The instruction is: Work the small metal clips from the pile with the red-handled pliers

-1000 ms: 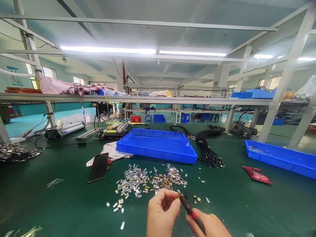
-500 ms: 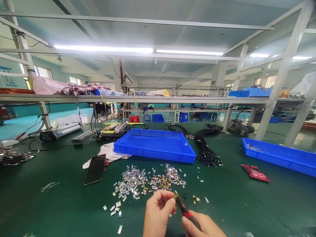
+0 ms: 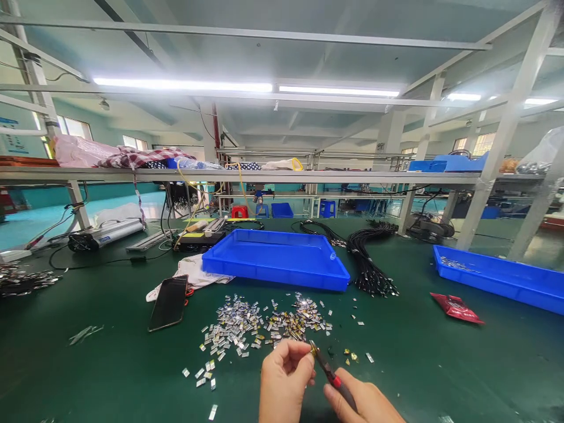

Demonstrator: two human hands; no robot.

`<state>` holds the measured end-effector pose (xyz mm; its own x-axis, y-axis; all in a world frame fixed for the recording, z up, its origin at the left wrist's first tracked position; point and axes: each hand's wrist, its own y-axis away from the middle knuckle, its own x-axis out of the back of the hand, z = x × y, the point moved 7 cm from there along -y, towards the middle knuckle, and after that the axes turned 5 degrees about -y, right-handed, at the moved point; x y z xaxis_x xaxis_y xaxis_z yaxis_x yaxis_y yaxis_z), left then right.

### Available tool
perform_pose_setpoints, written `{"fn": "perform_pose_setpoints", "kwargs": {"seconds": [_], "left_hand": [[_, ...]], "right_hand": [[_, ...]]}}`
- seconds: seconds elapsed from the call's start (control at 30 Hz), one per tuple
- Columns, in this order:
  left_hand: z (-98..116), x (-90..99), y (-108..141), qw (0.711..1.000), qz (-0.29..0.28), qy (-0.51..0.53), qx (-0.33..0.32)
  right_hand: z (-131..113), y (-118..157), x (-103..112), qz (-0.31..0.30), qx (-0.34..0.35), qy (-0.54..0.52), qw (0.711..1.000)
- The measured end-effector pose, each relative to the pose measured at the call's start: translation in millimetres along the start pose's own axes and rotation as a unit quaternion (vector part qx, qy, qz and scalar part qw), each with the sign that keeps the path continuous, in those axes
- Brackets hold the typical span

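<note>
My left hand (image 3: 287, 376) is closed, with thumb and forefinger pinching a small yellowish metal piece (image 3: 312, 349), mostly hidden by the fingertips. My right hand (image 3: 361, 399) wraps around the dark red-and-black handles of a pair of pliers (image 3: 328, 373). The jaws of the pliers meet the small piece at my left fingertips. Just beyond my hands lies a loose pile of small silvery metal pieces (image 3: 235, 325), with yellowish ones (image 3: 288, 324) on its right side. A few yellow scraps (image 3: 351, 356) lie to the right of the pliers.
A blue tray (image 3: 275, 275) stands behind the pile, partly on a white cloth (image 3: 189, 270). Left is a phone (image 3: 168, 302). A bundle of black cables (image 3: 368, 258), a red packet (image 3: 457, 308) and another blue tray (image 3: 506, 288) are on the right. A metal shelf (image 3: 308, 177) crosses the back.
Both hands keep almost the same place and grip. The pliers have shifted very slightly at the small piece; the pile looks unchanged.
</note>
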<state>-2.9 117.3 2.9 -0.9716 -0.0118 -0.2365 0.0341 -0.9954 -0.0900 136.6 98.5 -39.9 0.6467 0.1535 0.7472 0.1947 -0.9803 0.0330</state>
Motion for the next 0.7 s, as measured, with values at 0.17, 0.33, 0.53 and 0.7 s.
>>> {"fn": "perform_pose_setpoints", "kwargs": {"seconds": [0.17,0.33,0.53,0.7], "left_hand": [[-1.4,-0.7,-0.2,1.000,0.008,-0.002,0.010],[0.6,-2.0,-0.9,1.000,0.004,-0.005,0.006],[-2.5,-1.3,-2.6,1.000,0.005,0.017,0.012],[-14.2,2.0,-7.2,0.999,0.005,0.023,0.023]], "right_hand": [[-4.3,1.7,6.1,0.006,-0.001,-0.016,1.000],[-4.2,1.8,4.4,-0.018,-0.004,-0.022,1.000],[-3.1,-3.1,2.2,0.003,0.004,-0.017,1.000],[-11.3,-5.1,3.6,-0.018,-0.020,-0.006,1.000]]}}
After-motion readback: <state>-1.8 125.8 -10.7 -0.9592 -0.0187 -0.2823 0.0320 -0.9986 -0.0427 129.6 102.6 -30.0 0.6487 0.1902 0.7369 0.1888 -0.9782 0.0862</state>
